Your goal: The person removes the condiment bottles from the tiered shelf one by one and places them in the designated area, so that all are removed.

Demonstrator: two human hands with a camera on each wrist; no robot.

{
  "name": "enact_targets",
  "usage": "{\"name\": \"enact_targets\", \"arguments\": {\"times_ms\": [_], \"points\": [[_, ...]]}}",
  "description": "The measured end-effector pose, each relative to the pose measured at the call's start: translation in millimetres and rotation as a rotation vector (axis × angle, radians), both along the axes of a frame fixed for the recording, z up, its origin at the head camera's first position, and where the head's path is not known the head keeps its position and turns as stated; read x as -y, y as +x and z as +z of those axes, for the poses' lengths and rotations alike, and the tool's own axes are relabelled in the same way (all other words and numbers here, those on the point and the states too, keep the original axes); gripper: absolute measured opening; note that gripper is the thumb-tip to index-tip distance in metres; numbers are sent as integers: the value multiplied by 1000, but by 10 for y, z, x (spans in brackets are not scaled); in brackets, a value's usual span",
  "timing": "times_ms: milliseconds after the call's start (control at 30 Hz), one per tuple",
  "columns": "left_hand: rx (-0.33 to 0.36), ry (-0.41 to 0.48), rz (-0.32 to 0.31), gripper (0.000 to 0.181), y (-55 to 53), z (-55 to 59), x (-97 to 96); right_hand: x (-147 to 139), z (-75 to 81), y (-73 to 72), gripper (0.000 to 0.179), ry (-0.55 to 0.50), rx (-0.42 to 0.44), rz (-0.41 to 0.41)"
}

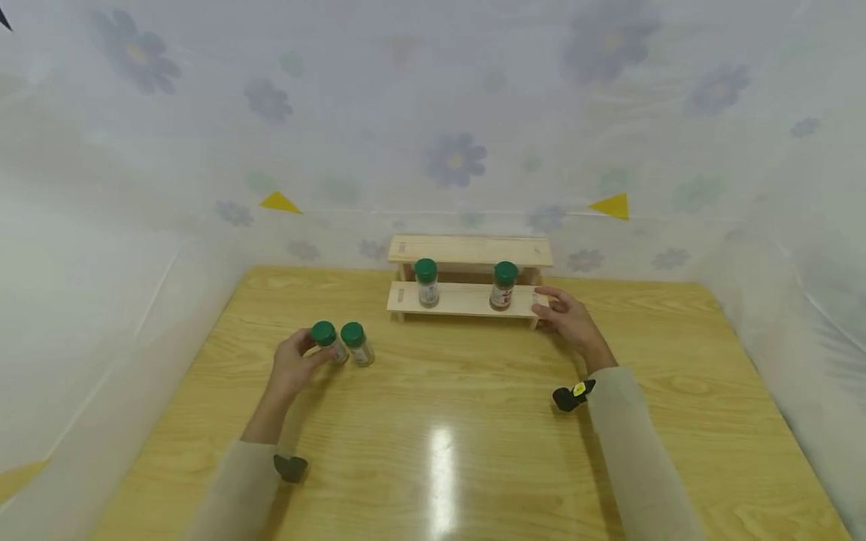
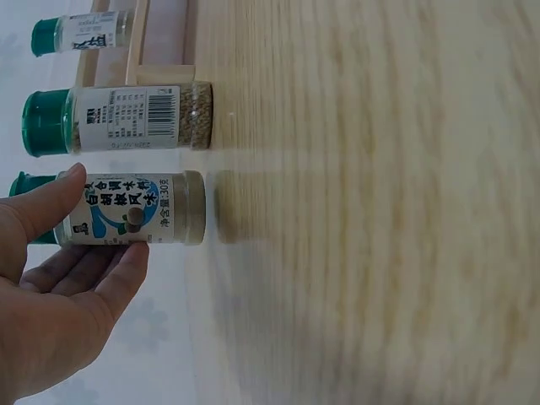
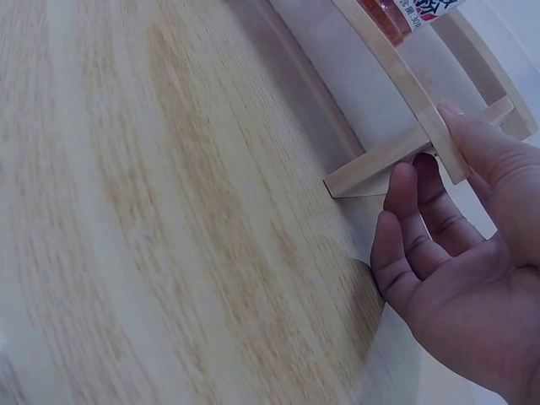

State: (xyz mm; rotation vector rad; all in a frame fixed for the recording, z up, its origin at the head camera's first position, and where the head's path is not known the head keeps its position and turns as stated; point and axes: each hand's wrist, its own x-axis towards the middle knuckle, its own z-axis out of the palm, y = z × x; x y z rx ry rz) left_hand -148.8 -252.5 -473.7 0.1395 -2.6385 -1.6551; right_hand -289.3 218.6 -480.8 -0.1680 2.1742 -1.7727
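Note:
My left hand (image 1: 291, 368) holds a spice jar (image 2: 160, 211) with a green cap and pale powder inside, thumb on one side and fingers on the other. In the left wrist view a narrow gap shows between its base and the table. Close beside it a second green-capped jar (image 1: 358, 346) stands on the table. My right hand (image 1: 571, 327) pinches the right end of a two-step wooden rack (image 1: 463, 300), thumb above the lower board and fingertips below. On that lower board are a left jar (image 1: 428, 285) and a right jar (image 1: 503, 289) with reddish contents.
The rack's upper board (image 1: 473, 249) bears no jars. Behind it hangs a pale flowered sheet (image 1: 453, 113) with yellow triangles, and similar sheeting stands at both sides. The wood-grain table (image 1: 419, 421) stretches toward me, with a bright reflection near its front.

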Motion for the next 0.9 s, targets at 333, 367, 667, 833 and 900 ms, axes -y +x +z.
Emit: {"name": "enact_targets", "arguments": {"times_ms": [333,367,667,833,900], "points": [[-4,-11,1,46,8,-9,-40,11,12,3,58,-2,0,3],[-6,-14,3,46,11,-8,-44,9,12,2,58,-1,0,1],[32,23,6,52,13,-1,-40,10,31,19,57,-12,6,-10],[57,-14,3,67,86,85,-13,13,42,31,57,-18,6,0],[42,-18,-3,72,124,146,3,8,40,30,57,-17,2,2]]}}
